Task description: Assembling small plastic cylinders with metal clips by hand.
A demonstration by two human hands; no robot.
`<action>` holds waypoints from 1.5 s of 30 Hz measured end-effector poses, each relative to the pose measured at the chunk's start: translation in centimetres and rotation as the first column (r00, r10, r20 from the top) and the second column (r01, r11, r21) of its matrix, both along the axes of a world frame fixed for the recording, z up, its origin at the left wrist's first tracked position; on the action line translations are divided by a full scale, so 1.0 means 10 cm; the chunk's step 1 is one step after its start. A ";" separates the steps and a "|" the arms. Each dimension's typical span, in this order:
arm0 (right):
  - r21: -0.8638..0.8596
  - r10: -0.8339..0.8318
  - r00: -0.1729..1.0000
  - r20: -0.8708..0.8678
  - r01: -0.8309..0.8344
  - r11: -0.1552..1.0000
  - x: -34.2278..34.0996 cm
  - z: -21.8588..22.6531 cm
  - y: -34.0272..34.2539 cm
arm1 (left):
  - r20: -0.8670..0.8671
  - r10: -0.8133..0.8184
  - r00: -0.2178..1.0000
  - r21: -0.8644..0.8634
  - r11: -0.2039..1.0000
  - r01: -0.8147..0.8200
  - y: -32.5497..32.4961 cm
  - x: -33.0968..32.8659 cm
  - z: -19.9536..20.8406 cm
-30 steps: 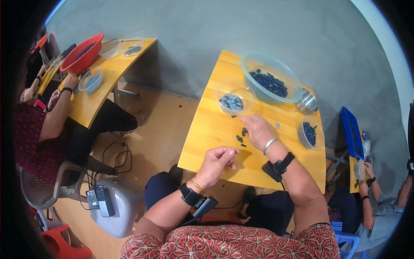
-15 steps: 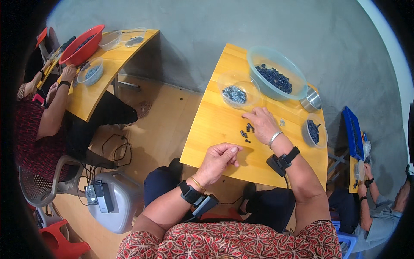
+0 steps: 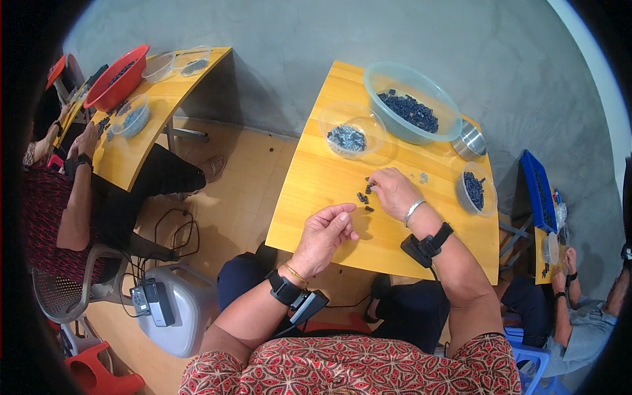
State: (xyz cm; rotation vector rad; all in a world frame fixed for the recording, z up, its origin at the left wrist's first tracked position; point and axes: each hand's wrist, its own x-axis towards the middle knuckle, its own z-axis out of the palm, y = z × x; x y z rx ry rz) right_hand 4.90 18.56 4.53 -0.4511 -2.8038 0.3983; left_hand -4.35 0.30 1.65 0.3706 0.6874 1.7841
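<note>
My right hand (image 3: 394, 195) is over the yellow table, its fingertips closed at a small black plastic piece (image 3: 370, 188). Beside those fingertips lie a few more black pieces (image 3: 363, 197). Nearer to me, my left hand (image 3: 322, 240) is held at the table's front edge with curled fingers and the thumb pressed toward the index finger. Whatever may be between them is too small to make out. Past the right hand, tiny silvery parts (image 3: 423, 178) lie on the wood.
A pale blue-green basin (image 3: 447, 112) of black pieces stands at the back. Around it are a clear tub (image 3: 327, 124) of small metallic parts, a steel bowl (image 3: 469, 141) and a clear tub (image 3: 487, 209) of black pieces. Co-workers sit left and right at other tables.
My right hand has come slightly toward me, its fingertips down to the black pieces. The left hand stays nearly in place. The whole view has shifted a little.
</note>
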 end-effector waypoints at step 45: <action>-0.025 -0.217 0.976 -0.018 0.217 0.976 -0.04 -0.07 0.40 | -0.139 -0.105 0.985 -0.069 0.993 0.096 0.00 0.03 -0.02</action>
